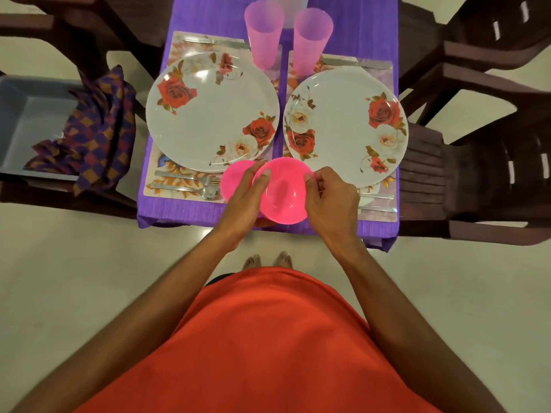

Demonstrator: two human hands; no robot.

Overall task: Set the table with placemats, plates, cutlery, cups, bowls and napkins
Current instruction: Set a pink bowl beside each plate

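At centre frame, at the counter (185, 210) edge, my left grip (244, 195) clasps the left bowl (235, 174), my right grip (331, 198) pinches the right bowl (283, 202) rim; left plate (208, 111) and right plate (343, 126) lie just above.

Narrow gap (281, 120) between crowding plates (208, 114).
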